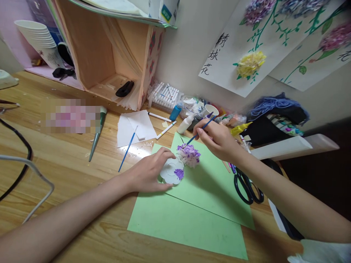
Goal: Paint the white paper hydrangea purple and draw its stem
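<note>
In my right hand (216, 137) is a blue paintbrush (201, 128), pinched near its middle. Its tip touches the top of a fluffy paper flower (189, 155), purple above and white below, which lies on green paper (214, 186). Just left of the flower sits a small white palette (169, 170) with a patch of purple paint (179, 174). My left hand (153, 168) curves round the palette's left side, thumb and fingers gripping its rim. A second green sheet (189, 226) lies partly beneath the first.
Another blue brush (128, 151) rests beside white paper (135, 128). Black scissors (248, 188) lie under my right forearm. Behind are markers (166, 95), a blue paint bottle (176, 110) and a white bottle (185, 124). An orange box shelf (117, 54) stands back left. Flower pictures (233, 47) hang on the wall.
</note>
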{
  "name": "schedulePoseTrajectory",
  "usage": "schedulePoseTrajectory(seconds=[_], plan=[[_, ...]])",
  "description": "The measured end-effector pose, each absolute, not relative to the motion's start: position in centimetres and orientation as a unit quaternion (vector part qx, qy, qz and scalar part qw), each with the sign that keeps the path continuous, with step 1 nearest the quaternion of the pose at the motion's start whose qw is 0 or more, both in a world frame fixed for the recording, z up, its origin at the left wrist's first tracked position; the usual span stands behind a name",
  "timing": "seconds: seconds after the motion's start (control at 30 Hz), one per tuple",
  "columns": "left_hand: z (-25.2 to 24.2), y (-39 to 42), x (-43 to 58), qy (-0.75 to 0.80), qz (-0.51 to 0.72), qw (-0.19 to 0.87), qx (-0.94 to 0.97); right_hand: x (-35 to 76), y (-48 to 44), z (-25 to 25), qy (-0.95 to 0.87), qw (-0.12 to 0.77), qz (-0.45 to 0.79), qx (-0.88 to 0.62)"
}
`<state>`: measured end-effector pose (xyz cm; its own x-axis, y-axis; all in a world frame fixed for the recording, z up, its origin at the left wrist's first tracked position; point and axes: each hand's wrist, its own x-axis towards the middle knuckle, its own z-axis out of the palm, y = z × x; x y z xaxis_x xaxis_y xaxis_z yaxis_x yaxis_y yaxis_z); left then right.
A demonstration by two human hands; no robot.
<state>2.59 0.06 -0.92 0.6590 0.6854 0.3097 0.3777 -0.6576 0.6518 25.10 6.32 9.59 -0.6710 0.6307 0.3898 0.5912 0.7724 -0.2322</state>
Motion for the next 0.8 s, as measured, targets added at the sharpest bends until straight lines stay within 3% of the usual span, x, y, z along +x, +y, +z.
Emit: schedulePoseTrajectory(seconds=[0.1, 0.27, 0.47, 0.8], plan=[[-0.9, 0.1, 2.6, 0.308, 0.274, 0.279, 0.867, 25.3, 6.4, 9.3, -0.921, 0.21, 0.043, -0.326], [-0.8, 0.1, 2.5, 0.308, 0.275, 0.278, 0.867, 25.7, 6.4, 9.1, -0.91, 0.259, 0.03, -0.322], [-0.6, 0.0, 2.5, 0.315, 0.273, 0.286, 0.863, 25.8, 6.3, 9.1, -0.918, 0.214, 0.051, -0.33], [-0.4, 0.3, 2.4, 0.324, 0.326, 0.303, 0.835, 27.2, 3.8, 9.8, -0.826, 0.375, 0.177, -0.381]])
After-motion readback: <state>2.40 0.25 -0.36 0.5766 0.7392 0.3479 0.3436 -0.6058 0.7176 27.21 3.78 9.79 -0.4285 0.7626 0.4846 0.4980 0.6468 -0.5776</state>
